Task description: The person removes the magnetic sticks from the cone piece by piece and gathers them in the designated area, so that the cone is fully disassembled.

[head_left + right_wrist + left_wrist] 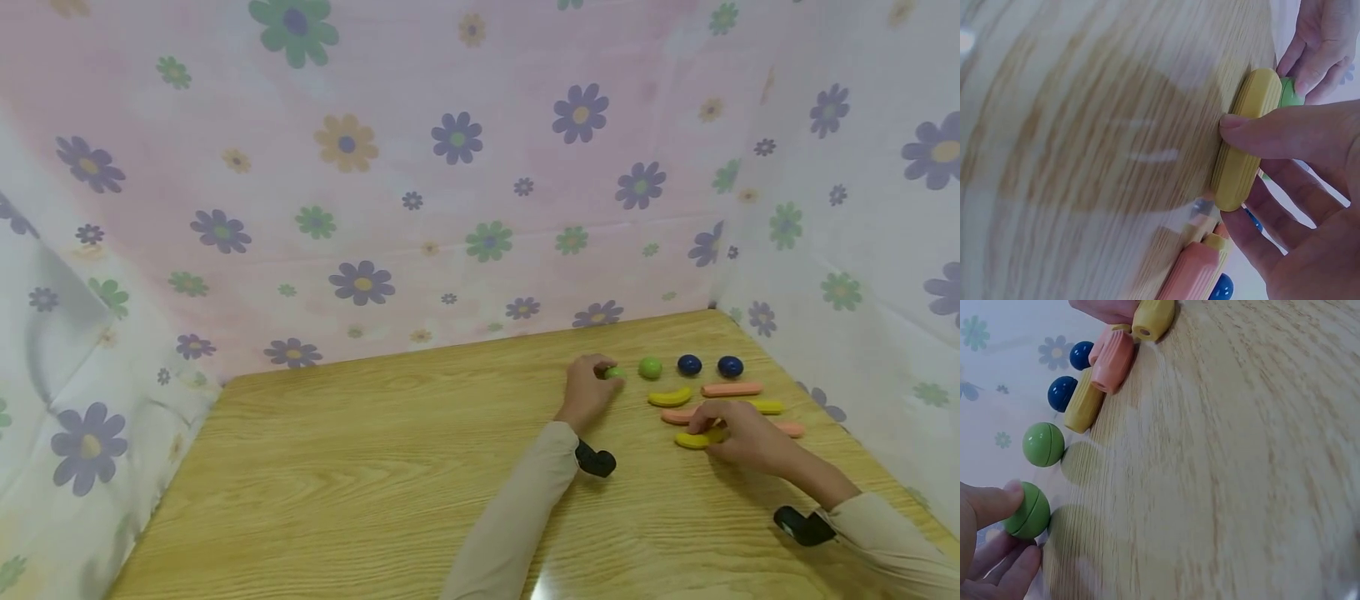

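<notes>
My left hand [587, 392] pinches a small green ball [1029, 511] with a seam round it, between thumb and fingertips, at the table's far right. A second green ball [650, 367] sits just to its right. My right hand [746, 435] holds a ridged yellow banana-shaped piece [1244, 140] on the wood, thumb on the near side and fingers on the far side. Another curved yellow piece [670, 397] lies beyond it. A pink stick [677, 416] is partly covered by the right hand, as are a straight-looking yellow piece [767, 407] and another pink stick [791, 429].
Two dark blue balls [689, 364] continue the row right of the green ones. A pink stick [731, 389] lies in front of them. The wooden table [360, 467] spreads to the left. Flowered cloth [405, 225] hangs behind and along both sides.
</notes>
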A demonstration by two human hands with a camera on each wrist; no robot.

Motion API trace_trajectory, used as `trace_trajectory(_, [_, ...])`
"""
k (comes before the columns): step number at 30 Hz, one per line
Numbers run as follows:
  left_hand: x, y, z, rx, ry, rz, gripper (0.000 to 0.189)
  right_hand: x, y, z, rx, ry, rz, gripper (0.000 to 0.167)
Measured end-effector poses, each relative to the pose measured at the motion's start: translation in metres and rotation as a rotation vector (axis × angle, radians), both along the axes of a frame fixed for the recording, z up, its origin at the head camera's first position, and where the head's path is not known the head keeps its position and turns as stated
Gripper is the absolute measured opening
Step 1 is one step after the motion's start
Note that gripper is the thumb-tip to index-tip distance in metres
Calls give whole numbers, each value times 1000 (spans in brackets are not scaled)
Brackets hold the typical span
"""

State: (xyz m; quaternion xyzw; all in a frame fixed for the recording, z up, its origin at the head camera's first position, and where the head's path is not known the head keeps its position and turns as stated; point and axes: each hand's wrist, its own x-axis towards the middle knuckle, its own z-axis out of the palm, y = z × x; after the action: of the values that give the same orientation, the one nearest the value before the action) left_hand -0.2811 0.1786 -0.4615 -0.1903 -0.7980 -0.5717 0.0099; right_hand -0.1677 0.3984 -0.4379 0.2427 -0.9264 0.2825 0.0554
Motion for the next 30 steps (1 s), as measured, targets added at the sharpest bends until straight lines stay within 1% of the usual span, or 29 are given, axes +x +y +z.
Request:
trace_trajectory(4, [0,2,1,2,-6,27,23,-1,0,1,-10,5,21,42])
trace_trajectory(7, [0,2,2,-18,4,32,24,0,-1,2,-14,-1,34,43])
trace_trajectory(11, [0,3,2,-39,18,27,26,0,1,3,3,-13,24,43])
trace_trajectory(15, [0,5,1,-51,28,28,27,-1,3,5,22,-24,-3,40])
trace_trajectory(18, [0,6,0,-61,37,26,29,-1,4,5,37,-6,-10,38])
trace_trajectory(22, [-1,4,1,-84,31,8,35,-2,4,6,48,49,10,40])
trace_trajectory(25, [-2,-3,2,-117,20,-22,40,-4,4,8,45,115,24,43])
trace_trajectory(27, [-3,-8,4,-146,21,-53,43,-5,5,11,37,152,17,44])
trace_trajectory(29, [-5,-14,6,-171,32,-80,44,-5,6,17,35,174,4,43])
trace_trajectory(30, [-5,-18,9,-185,36,-91,44,-4,7,20,36,171,-7,41])
